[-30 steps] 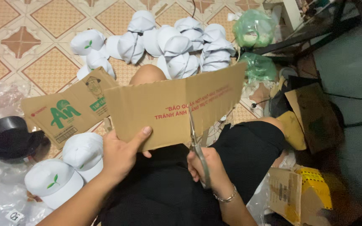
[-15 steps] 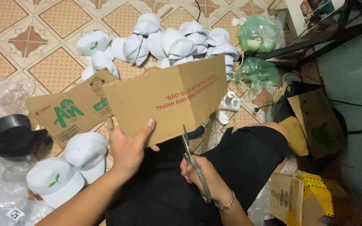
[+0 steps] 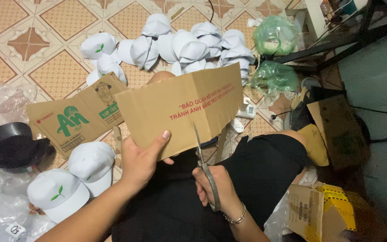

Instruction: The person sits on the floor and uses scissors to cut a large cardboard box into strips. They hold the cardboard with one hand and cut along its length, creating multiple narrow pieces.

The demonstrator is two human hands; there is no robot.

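Observation:
My left hand (image 3: 142, 161) grips the lower edge of a brown cardboard sheet (image 3: 180, 107) with red print, holding it up over my lap. My right hand (image 3: 216, 188) holds metal scissors (image 3: 204, 163), whose blades point up into the sheet's bottom edge near its middle fold. I sit on the floor in black shorts. The sheet hides part of my knee and the floor behind it.
A pile of white caps (image 3: 175, 47) lies on the tiled floor ahead. Two more white caps (image 3: 75, 177) and a black cap (image 3: 12, 145) lie at left beside a flattened box (image 3: 70, 118). Green bags (image 3: 274, 54) and cardboard pieces (image 3: 332, 134) are at right.
The cardboard sheet has been turned and lowered, its right end dropping. The scissors have moved from beside the sheet up into its lower edge.

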